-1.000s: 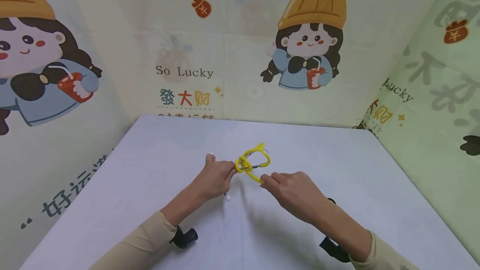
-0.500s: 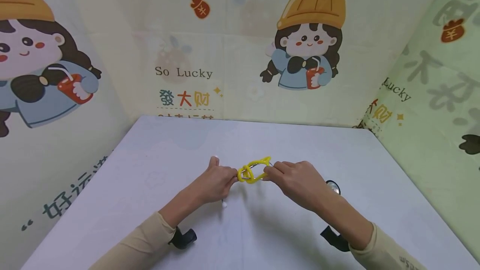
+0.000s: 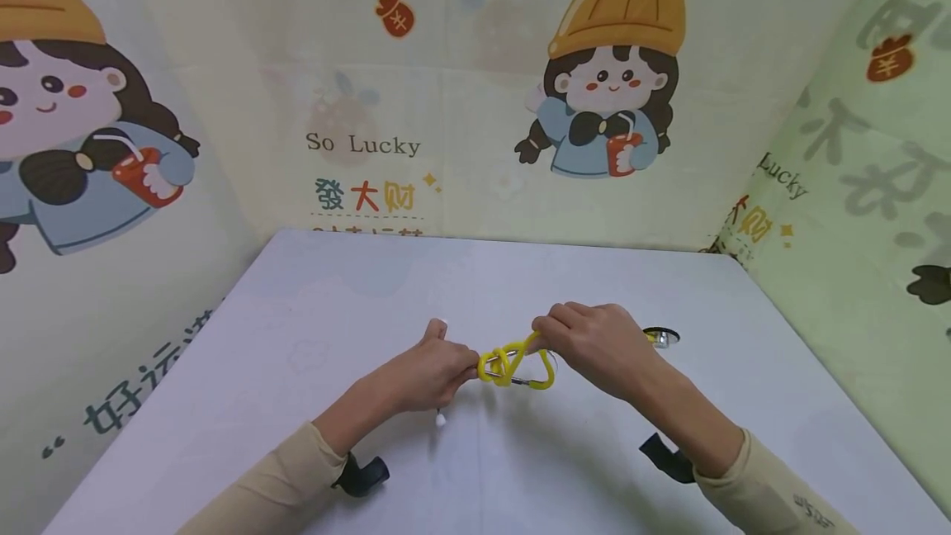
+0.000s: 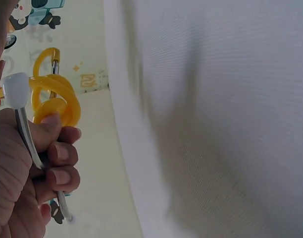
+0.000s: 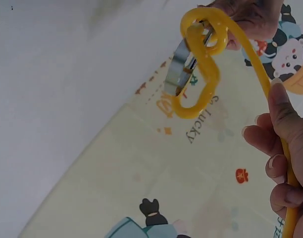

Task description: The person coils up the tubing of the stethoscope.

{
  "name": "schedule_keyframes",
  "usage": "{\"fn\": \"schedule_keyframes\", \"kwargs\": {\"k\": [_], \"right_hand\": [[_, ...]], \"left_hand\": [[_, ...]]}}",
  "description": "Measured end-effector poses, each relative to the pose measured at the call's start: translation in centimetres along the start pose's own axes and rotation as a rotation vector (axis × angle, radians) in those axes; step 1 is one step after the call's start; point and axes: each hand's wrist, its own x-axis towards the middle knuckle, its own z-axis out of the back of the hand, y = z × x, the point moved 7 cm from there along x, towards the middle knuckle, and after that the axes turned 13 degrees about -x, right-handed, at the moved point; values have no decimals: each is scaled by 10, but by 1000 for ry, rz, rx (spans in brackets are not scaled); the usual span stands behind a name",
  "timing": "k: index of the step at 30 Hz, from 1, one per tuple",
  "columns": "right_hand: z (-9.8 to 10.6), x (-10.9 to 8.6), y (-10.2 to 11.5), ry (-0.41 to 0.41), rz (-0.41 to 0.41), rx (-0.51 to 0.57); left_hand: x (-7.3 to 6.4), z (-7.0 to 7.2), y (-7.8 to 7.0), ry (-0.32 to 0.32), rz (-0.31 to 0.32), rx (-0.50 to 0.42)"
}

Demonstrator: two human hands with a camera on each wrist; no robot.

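Observation:
Between the two hands hangs a stethoscope, its yellow tubing (image 3: 546, 382) looped around its own metal part in the head view. My left hand (image 3: 438, 370) grips the metal ear tubes (image 4: 24, 134), fingers curled round them in the left wrist view. White ear tips (image 4: 16, 90) stick out on either side of that hand. My right hand (image 3: 594, 345) pinches the tubing's free length, which runs down through the curled fingers in the right wrist view. Beyond the right wrist shows the round chestpiece (image 3: 660, 337). Loops of tubing (image 5: 211, 79) wrap the silver metal (image 5: 178, 69).
A white table (image 3: 357, 279) lies under both hands. Printed cloth walls (image 3: 475, 106) with cartoon figures rise behind and beside it. Black straps (image 3: 361, 477) with wrist gear sit at both forearms.
My right hand has moved up and farther from me, drawing the tubing from below the loops to above them. The left hand has shifted slightly right and toward me; the chestpiece has come into view.

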Motion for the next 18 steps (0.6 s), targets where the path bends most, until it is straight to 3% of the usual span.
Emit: {"fn": "schedule_keyframes", "kwargs": {"k": [8, 12, 18], "right_hand": [[-7, -4, -7, 29, -24, -8], [-12, -7, -12, 5, -41, 37], [-24, -12, -19, 33, -90, 107]], "left_hand": [[-6, -1, -8, -24, -154, 55], [-6, -2, -10, -22, -178, 33], [-4, -4, -14, 4, -192, -14]]}}
